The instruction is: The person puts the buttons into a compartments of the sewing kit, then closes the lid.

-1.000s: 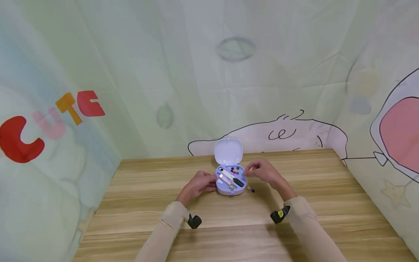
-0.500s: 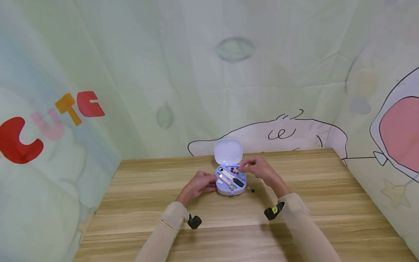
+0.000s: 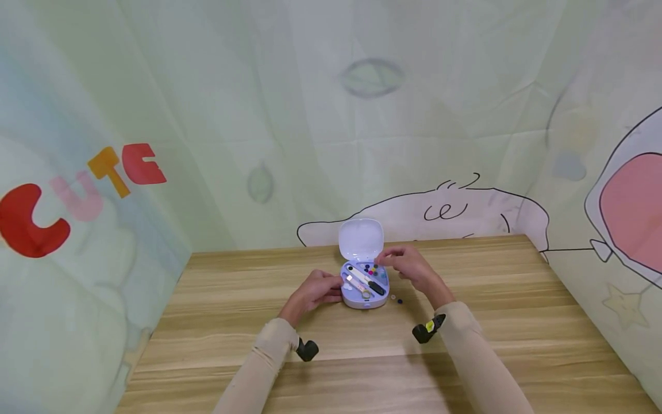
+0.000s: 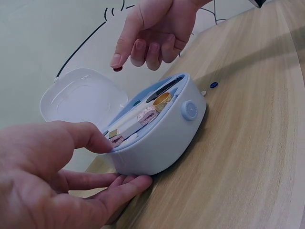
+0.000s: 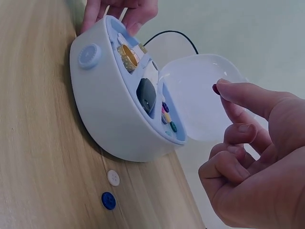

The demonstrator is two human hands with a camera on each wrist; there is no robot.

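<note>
An open white-and-lilac sewing box stands on the table, its lid tipped up at the back. My left hand grips the box's left side, one digit on the rim and other fingers low on the wall. Above the back right of the box, my right hand pinches a small dark red button between thumb and forefinger. Inside lie a dark-handled tool, a gold thimble, a rolled pink tape measure and several coloured buttons.
Two loose buttons, one white and one dark blue, lie on the wooden table by the box's front right corner. A printed cloth hangs behind the table's back edge.
My right hand has moved left from beside the box to over its back right compartment, then lifted slightly. The left hand and the box have stayed put.
</note>
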